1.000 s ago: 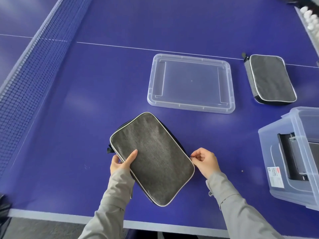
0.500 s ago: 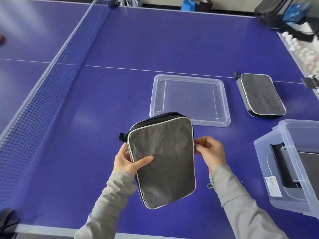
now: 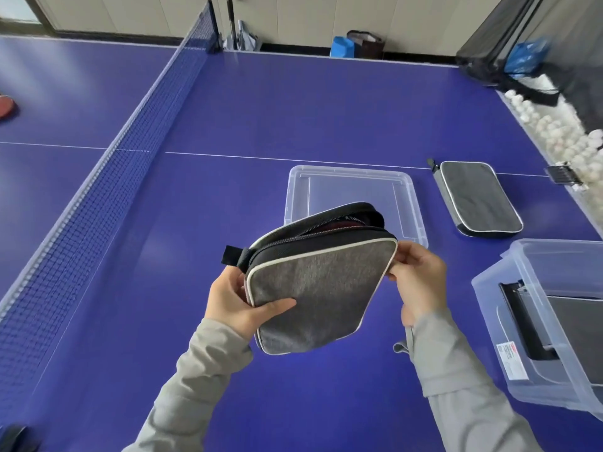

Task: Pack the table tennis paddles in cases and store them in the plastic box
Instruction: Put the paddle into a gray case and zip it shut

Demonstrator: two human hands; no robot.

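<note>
I hold a grey paddle case (image 3: 321,288) with white piping in the air above the blue table (image 3: 293,109). Its zipper gapes along the top edge and something dark red shows inside. My left hand (image 3: 239,305) grips the case's left side, thumb across the grey face. My right hand (image 3: 419,282) pinches its upper right corner. A second grey case (image 3: 478,199) lies shut on the table at the right. The clear plastic box (image 3: 496,314) stands at the right edge, with dark cases inside.
The box's clear lid (image 3: 352,194) lies flat behind the held case. The net (image 3: 107,177) runs along the left. Several white balls (image 3: 554,132) fill a tray at the far right. A red paddle (image 3: 6,106) lies beyond the net.
Both hands lifted the case off the table and tilted its top edge toward me, so the unzipped opening now shows. The view has tilted up.
</note>
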